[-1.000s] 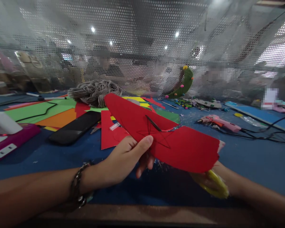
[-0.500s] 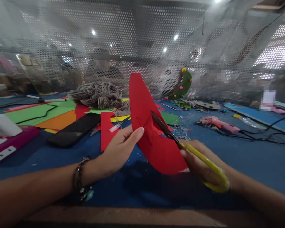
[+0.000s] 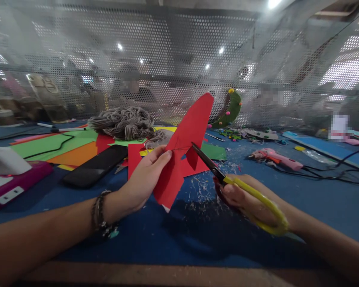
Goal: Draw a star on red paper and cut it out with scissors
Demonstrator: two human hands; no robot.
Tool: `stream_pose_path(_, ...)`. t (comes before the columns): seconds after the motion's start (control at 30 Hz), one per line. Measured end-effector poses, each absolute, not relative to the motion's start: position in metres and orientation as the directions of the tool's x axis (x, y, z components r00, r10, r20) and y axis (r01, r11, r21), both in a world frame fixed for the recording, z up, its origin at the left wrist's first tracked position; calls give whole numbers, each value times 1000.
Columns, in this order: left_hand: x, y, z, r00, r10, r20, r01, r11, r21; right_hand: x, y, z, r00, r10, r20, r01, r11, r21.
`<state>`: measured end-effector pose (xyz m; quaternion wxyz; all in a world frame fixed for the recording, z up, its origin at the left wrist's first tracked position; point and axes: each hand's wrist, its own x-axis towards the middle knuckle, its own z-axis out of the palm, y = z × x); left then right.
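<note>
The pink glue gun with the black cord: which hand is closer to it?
Right. The right hand, holding yellow-handled scissors, is on the near side of the glue gun and a bit left. The left hand is farther left, pinching the red paper.

The blue worktop [image 3: 326, 207] bears a black phone [image 3: 95, 166] and a purple power strip [image 3: 20, 187] left of the left grip [image 3: 151, 171], white scraps [image 3: 202, 195] between grips, and a pink glue gun [image 3: 278, 158] beyond the right grip [image 3: 245, 195].
</note>
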<state>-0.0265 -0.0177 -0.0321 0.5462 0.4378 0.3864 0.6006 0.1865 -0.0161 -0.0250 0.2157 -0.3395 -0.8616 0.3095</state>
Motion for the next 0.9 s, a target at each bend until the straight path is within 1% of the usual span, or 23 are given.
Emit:
stream_pose_path(0.07,-28,-16,-27,11,997,79,-288,-73,955,188,-15,-23,-687,711,151,458,585,-670)
stream_pose_path(0.17,-33,-12,-24,89,993,83,-243,-59,968,190,-11,-20,-698,697,162,462,612,-643)
stream_pose_path(0.3,-44,-6,-27,198,970,140,-186,-104,977,196,-4,-17,-737,655,168,453,663,-596)
stream_pose_path(0.4,-50,-4,-27,240,962,131,-103,-109,989,200,1,-16,-746,655,123,491,665,-562)
stream_pose_path(0.5,-51,-3,-23,202,973,110,-79,-95,992,202,3,-14,-743,662,98,523,666,-532)
stream_pose_path(0.57,-52,-3,-19,175,978,110,-136,-86,987,202,3,-14,-738,668,98,530,663,-530)
stream_pose_path(0.63,-54,-1,-15,177,977,120,-225,-79,971,201,3,-14,-738,667,102,523,660,-539)
stream_pose_path(0.7,-56,1,-13,181,974,133,-269,-81,960,201,2,-15,-743,659,114,503,663,-554)
stream_pose_path(0.83,-57,4,-14,127,986,110,-244,-76,967,201,1,-15,-756,648,96,481,647,-591)
stream_pose_path(0.9,-54,4,-16,83,992,96,-238,-74,968,203,0,-14,-782,617,90,436,645,-628)
